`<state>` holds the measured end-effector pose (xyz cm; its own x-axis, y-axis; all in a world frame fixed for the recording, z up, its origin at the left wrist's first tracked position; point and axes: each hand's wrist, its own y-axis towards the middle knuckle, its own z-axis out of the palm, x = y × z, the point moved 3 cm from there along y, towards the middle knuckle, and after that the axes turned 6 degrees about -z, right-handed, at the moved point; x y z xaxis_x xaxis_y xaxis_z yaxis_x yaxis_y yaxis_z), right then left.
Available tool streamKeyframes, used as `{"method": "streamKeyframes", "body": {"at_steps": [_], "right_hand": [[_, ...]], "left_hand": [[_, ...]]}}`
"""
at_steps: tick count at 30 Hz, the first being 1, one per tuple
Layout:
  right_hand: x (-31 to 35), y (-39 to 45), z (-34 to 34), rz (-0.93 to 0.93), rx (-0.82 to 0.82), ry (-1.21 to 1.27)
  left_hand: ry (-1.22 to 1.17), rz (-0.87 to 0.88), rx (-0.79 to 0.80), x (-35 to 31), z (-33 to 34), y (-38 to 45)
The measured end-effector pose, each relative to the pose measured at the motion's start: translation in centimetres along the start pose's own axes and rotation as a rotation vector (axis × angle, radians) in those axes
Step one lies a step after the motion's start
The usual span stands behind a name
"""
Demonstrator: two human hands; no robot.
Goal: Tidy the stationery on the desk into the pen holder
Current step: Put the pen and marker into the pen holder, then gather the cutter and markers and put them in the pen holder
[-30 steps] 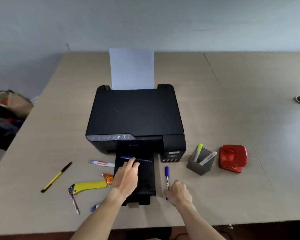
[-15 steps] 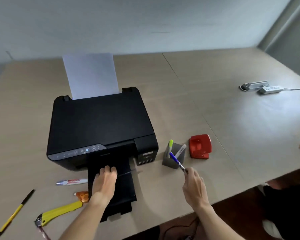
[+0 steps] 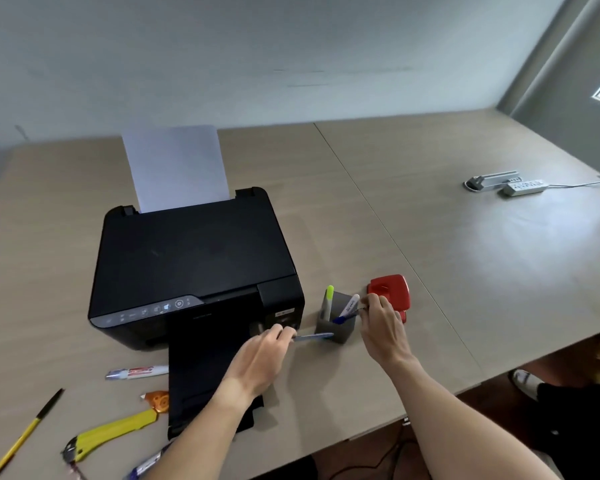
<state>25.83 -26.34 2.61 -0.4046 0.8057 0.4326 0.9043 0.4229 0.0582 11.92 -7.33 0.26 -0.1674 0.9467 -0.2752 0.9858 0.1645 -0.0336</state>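
Observation:
A grey pen holder (image 3: 338, 329) stands right of the printer, with a green highlighter (image 3: 328, 300) and a white marker (image 3: 350, 304) in it. My right hand (image 3: 381, 323) pinches a blue-capped pen (image 3: 343, 318) whose cap end dips into the holder's mouth. My left hand (image 3: 262, 358) grips a blue pen (image 3: 312, 337) that points right, its tip touching the holder's front. On the desk at the left lie a correction pen (image 3: 137, 372), an orange tape dispenser (image 3: 158, 400), a yellow utility knife (image 3: 113, 433), a yellow-black pen (image 3: 25, 433) and a blue-white pen (image 3: 146, 464).
A black printer (image 3: 194, 265) with a sheet of paper (image 3: 175, 166) and an extended tray (image 3: 201, 368) fills the middle. A red hole punch (image 3: 392, 289) sits behind my right hand. A power strip (image 3: 523, 187) lies far right. The desk edge (image 3: 430, 403) runs diagonally near me.
My right hand carried the blue-capped pen from the desk up to the holder's mouth. My left hand took the blue pen off the printer tray and moved right. The view swung right.

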Motion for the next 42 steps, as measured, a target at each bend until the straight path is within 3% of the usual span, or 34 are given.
{"method": "streamKeyframes", "body": {"at_steps": [8, 15, 23, 28, 35, 39, 42], "right_hand": [[-0.2, -0.7, -0.6, 0.092, 0.019, 0.107], [-3.1, -3.7, -0.6, 0.213, 0.095, 0.103], [-1.5, -5.5, 2.4, 0.054, 0.267, 0.039], [3.9, -4.0, 5.2, -0.102, 0.337, -0.026], [15.5, -3.6, 10.2, -0.425, 0.43, -0.033], [21.8, -5.3, 13.5, -0.622, 0.511, -0.039], [25.7, -7.3, 16.0, -0.758, 0.587, -0.045]], "left_hand": [[-0.042, -0.042, -0.031, -3.8, -2.3, 4.5], [-0.121, 0.045, -0.045, -6.3, -0.6, 7.5], [-0.286, -0.01, -0.023, -4.4, 0.8, 4.3], [-0.179, -0.233, -0.041, 2.3, 0.3, -2.3], [-0.144, -0.746, -0.104, 12.3, -1.8, -13.5], [-0.134, -0.989, -0.106, 15.4, -1.6, -19.8], [-0.192, -1.061, -0.049, 16.0, -0.2, -23.4]]}}
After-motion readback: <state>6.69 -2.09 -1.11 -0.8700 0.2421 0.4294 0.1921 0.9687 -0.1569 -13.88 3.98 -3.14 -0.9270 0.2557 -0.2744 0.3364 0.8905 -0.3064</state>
